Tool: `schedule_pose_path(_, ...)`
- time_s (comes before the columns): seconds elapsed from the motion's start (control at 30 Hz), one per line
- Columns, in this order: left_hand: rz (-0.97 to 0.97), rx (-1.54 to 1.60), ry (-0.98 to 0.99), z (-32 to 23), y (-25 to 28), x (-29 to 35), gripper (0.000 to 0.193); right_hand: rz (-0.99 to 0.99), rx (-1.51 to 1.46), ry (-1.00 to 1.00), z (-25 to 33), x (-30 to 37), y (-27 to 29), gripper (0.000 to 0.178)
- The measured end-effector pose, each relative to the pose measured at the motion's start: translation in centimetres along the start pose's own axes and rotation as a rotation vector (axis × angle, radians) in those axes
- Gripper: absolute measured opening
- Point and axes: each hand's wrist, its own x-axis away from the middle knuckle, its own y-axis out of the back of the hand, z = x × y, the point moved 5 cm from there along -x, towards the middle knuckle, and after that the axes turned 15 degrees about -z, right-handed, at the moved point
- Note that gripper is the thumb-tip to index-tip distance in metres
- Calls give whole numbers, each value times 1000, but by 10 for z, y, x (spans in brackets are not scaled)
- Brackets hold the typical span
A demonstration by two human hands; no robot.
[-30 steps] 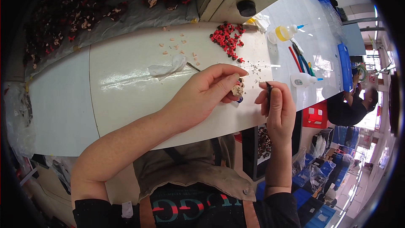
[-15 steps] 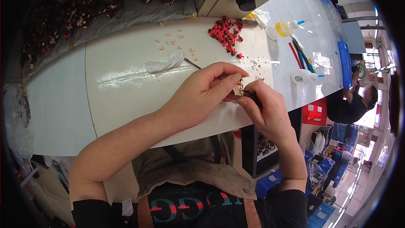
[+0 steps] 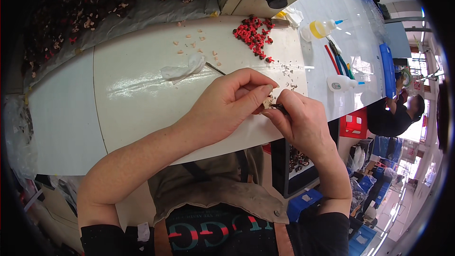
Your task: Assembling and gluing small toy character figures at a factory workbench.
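Observation:
Above the table's front edge, my left hand [image 3: 227, 104] pinches a small beige piece [image 3: 267, 102] between thumb and fingers. My right hand [image 3: 303, 121] is closed on a small dark object [image 3: 281, 108], mostly hidden by the fingers, whose tip meets the beige piece; its kind cannot be made out. Just beyond my left hand lie a crumpled white cloth [image 3: 184, 69] and a thin dark rod [image 3: 215, 68]. Farther back is a heap of small red and dark brown parts [image 3: 251, 35]. Beige bits [image 3: 201, 38] and dark crumbs [image 3: 288, 72] are scattered on the white tabletop.
Right of the work spot are a yellow-liquid bottle [image 3: 322, 29], a white needle-tip bottle [image 3: 341, 83] and pliers [image 3: 337, 59]. A machine housing [image 3: 246, 0] stands behind. Below the edge sit a dark tray [image 3: 280, 170] and red crate [image 3: 354, 125]. A co-worker [image 3: 395, 118] sits far right.
My right hand has turned slightly and its wrist has shifted right. Less of the dark object shows between its fingers. My left hand keeps its hold on the beige piece.

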Motion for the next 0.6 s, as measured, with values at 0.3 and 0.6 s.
schedule_pose_path(0.3, -1, 6, 1, 2, -1, 0, 23, 120, -52, 34, -2, -3, -4, 23)
schedule_pose_path(0.6, -8, 8, 37, 2, 1, 0, 24, 127, -247, 17, -9, -5, -13, 22)
